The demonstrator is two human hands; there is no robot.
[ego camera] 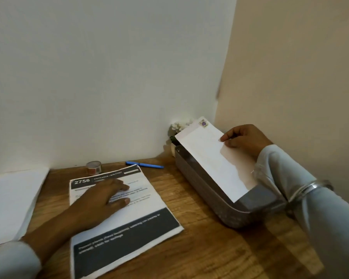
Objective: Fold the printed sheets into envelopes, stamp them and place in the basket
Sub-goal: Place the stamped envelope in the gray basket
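Wooden desk fills the lower part of the view, pushed into a corner of pale walls. On its right side sits a long grey basket, and over its open top the right hand pinches a white envelope by the far edge, thumb on top and fingers behind; the envelope slants down into the basket, its lower corner below the rim line, a small purple stamp at its top corner. A stack of printed sheets with dark bands lies in the middle of the desk, and the left hand rests flat and open on the top sheet, fingers spread, gripping nothing. A pile of blank white envelopes or paper lies at the left edge. A blue pen lies near the wall beyond the sheets, and a small roll of tape stands just to its left
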